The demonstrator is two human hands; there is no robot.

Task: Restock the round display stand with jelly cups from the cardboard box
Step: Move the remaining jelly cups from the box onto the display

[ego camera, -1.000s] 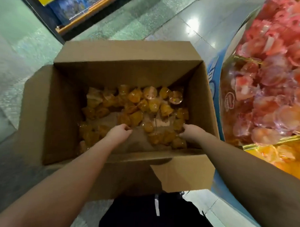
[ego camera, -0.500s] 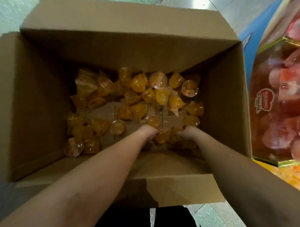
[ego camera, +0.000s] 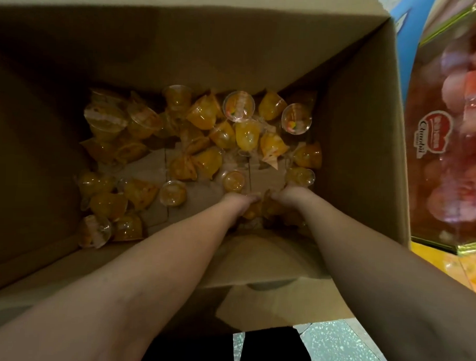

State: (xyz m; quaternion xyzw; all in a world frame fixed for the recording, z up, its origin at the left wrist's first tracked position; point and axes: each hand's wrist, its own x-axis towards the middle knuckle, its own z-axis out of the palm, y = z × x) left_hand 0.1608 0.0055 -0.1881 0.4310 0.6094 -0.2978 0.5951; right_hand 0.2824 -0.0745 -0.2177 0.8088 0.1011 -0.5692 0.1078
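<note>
An open cardboard box [ego camera: 354, 130] fills the view, its floor scattered with several orange jelly cups [ego camera: 246, 134]. Both my arms reach deep into it. My left hand [ego camera: 240, 203] and my right hand [ego camera: 287, 195] sit side by side near the box's near wall, fingers curled down around jelly cups [ego camera: 254, 212] gathered between them. The fingertips are hidden behind the knuckles and cups. The round display stand [ego camera: 432, 133] stands at the right, with pink-red jelly cups behind its clear wall.
A gold-edged divider [ego camera: 472, 246] on the stand separates the pink-red cups from an orange section [ego camera: 471, 266] below. The box's near flap [ego camera: 269, 265] lies under my forearms. Speckled green floor [ego camera: 333, 345] shows at the bottom.
My hands have drawn together at the near side of the box and closed over a cluster of cups. My head has dropped closer, so the box looks larger.
</note>
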